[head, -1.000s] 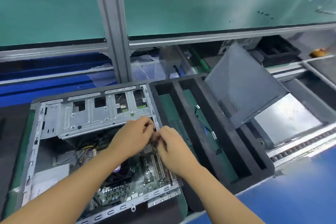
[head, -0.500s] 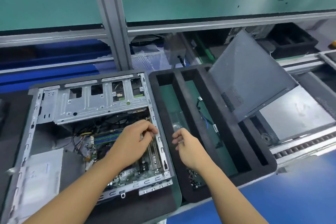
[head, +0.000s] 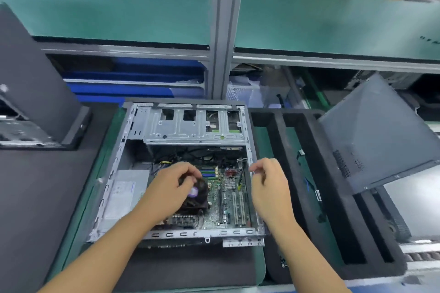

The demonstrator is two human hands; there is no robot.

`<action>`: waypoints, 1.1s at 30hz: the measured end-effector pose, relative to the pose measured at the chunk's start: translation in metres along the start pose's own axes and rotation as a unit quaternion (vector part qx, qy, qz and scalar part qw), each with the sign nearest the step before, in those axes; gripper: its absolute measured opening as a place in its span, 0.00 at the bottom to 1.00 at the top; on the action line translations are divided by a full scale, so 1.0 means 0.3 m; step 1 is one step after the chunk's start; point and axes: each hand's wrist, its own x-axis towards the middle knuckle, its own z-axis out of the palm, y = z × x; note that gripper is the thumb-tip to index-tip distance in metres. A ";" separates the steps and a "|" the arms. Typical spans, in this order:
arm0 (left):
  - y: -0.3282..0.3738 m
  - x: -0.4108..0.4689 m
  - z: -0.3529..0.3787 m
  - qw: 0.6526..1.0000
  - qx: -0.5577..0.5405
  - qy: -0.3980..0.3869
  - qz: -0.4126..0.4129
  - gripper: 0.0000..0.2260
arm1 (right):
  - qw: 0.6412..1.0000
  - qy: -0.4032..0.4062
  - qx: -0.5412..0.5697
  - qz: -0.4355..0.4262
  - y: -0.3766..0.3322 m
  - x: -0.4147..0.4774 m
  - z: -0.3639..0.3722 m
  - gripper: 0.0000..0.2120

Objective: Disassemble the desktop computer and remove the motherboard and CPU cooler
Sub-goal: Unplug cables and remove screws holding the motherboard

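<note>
The computer case point(head: 133, 150) lies open in the middle of the frame, and its side panel point(head: 371, 131) is already off, leaning at the right beside the black foam tray point(head: 309, 269). That looks like the only finished step: the motherboard point(head: 228, 204) still sits flat in the lower half of the case, with the cooler point(head: 198, 197) mounted on it and cables point(head: 164, 163) running in above. The drive cage point(head: 181, 131) and the power supply point(head: 123, 195) are also in place. The left hand point(head: 170, 190) rests on the cooler, fingers curled over its upper edge as if gripping it. The right hand point(head: 270, 183) hovers over the right rim of the case, fingers loosely curled, nothing visible in them. Judging by this, unplugging, freeing the cooler and lifting the board remain to be done
</note>
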 end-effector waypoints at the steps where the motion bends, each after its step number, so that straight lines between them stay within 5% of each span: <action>1: -0.013 -0.010 -0.028 1.000 -0.007 0.010 0.003 0.15 | 1.000 -0.021 0.014 0.000 -0.034 0.001 0.018 0.14; 9: -0.202 -0.136 -0.299 0.991 -0.072 0.112 -0.013 0.14 | 0.992 -0.115 0.027 0.037 -0.220 -0.059 0.249 0.19; 14: -0.422 -0.187 -0.477 0.966 -0.116 0.206 -0.102 0.17 | 0.986 -0.158 0.035 0.031 -0.331 -0.121 0.406 0.18; 16: -0.526 -0.203 -0.520 0.966 -0.095 0.185 -0.153 0.15 | 0.986 -0.162 0.038 0.023 -0.372 -0.142 0.460 0.18; 19: -0.650 -0.222 -0.505 0.967 -0.027 0.048 -0.249 0.05 | 0.984 -0.171 0.043 0.010 -0.425 -0.175 0.542 0.18; 22: -0.708 -0.231 -0.415 0.958 0.055 -0.059 -0.275 0.11 | 0.983 -0.178 0.036 0.003 -0.470 -0.204 0.612 0.18; 29: -0.681 -0.195 -0.299 0.940 0.157 -0.060 -0.298 0.16 | 0.981 -0.194 0.015 0.010 -0.518 -0.241 0.682 0.17; 31: -0.684 -0.181 -0.305 0.939 0.116 -0.058 -0.317 0.12 | 0.981 -0.192 0.017 0.019 -0.518 -0.247 0.680 0.17; 33: -0.688 -0.166 -0.335 0.930 -0.065 -0.055 -0.357 0.09 | 0.982 -0.186 0.018 0.028 -0.511 -0.252 0.670 0.18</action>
